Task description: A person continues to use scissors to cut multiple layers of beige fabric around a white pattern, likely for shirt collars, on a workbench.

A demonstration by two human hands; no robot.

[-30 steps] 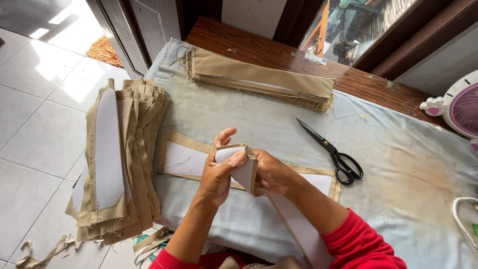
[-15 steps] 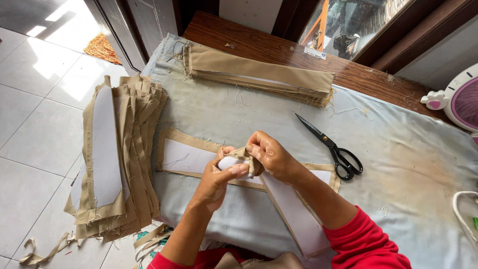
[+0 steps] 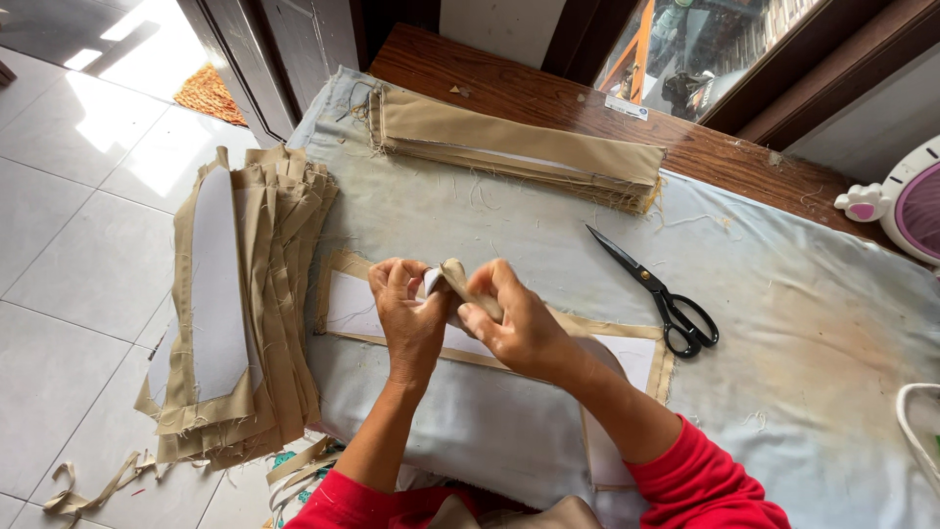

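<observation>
A person in red sleeves works at a table covered with a pale blue-grey cloth (image 3: 803, 323), seen from above. At the centre, the left hand (image 3: 409, 318) and right hand (image 3: 519, 323) meet, fingers pinched together on a small folded piece of tan fabric with white lining (image 3: 452, 279), which they hold just above the cloth; the left thumb and fingers curl over its left end while the right fingers clamp its tan edge from the right. Directly beneath the hands lies a long flat tan fabric panel with a white interfacing layer (image 3: 357, 304), stretching from nine o'clock toward four o'clock. At three o'clock of the hands, a little apart, a pair of black-handled scissors (image 3: 661, 294) rests shut on the cloth, blades pointing toward ten o'clock. At twelve o'clock sits a folded stack of long tan fabric strips (image 3: 519, 147) near the table's far edge. At nine o'clock, a fanned pile of tan cut pieces topped with a white shape (image 3: 240, 304) hangs over the table's left edge above a white tiled floor (image 3: 69, 235).
</observation>
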